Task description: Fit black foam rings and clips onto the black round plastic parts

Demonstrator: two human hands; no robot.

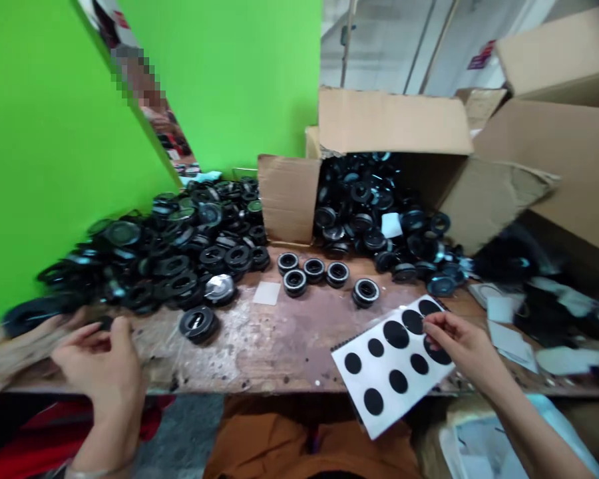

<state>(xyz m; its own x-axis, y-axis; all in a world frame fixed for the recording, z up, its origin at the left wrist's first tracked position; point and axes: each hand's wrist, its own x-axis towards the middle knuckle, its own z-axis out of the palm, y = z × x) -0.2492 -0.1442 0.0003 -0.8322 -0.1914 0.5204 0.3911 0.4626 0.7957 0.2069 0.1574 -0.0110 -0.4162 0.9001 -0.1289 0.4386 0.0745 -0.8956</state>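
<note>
My right hand (pixel 452 339) is closed in a pinch over the upper right of a white sheet (pixel 387 416), at the edge of a round black sticker (pixel 413 321). Several more black discs of different sizes cover that sheet, which overhangs the table's front edge. At the left, my left hand (pixel 102 362) is raised with thumb and fingers curled together. A small dark piece shows at its fingertips, too blurred to name. To the right of that hand sits a black ring-shaped part (pixel 198 324) with a silvery centre.
A co-worker's blurred hand (pixel 34 339) reaches in from the far left. Black round parts (pixel 174 246) are heaped along the green wall (pixel 229 80). More spill from a cardboard box (pixel 394 123). Several silver-rimmed round parts (pixel 294 283) and a white square (pixel 267 293) lie mid-table.
</note>
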